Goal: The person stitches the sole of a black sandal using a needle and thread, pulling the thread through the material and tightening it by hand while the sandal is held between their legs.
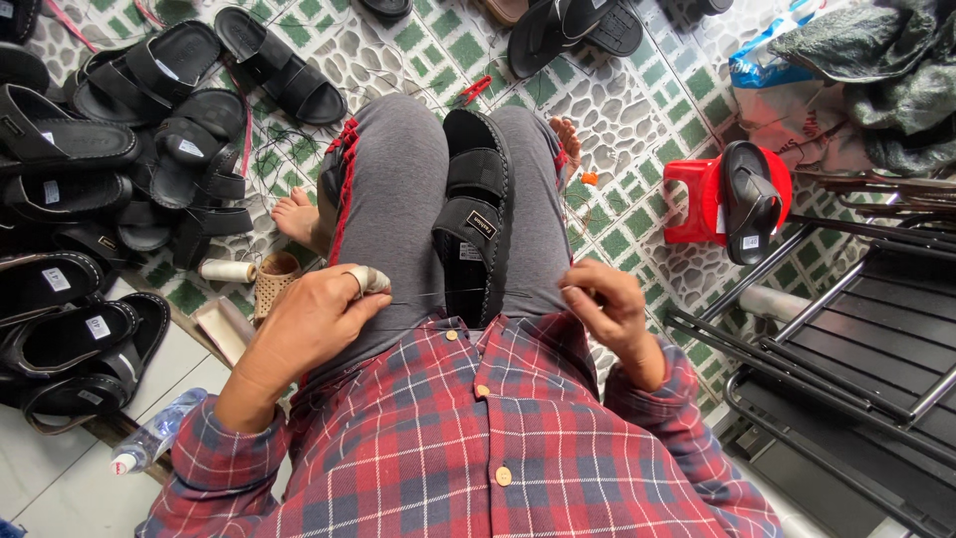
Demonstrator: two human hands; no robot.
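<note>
Hidden and cut-off parts around the seated person's lap

The black sandal (478, 214) is lying between the knees, its near end disappearing behind the plaid shirt (468, 438); the thread (438, 295) running between the left hand (314, 324) and the right hand (607, 304) is too thin to follow fully; whether the right fingertips are pinching a needle cannot be told; the pile of black sandals (90, 199) is running off the left edge; the metal rack (846, 349) is being cut at the lower right.
</note>
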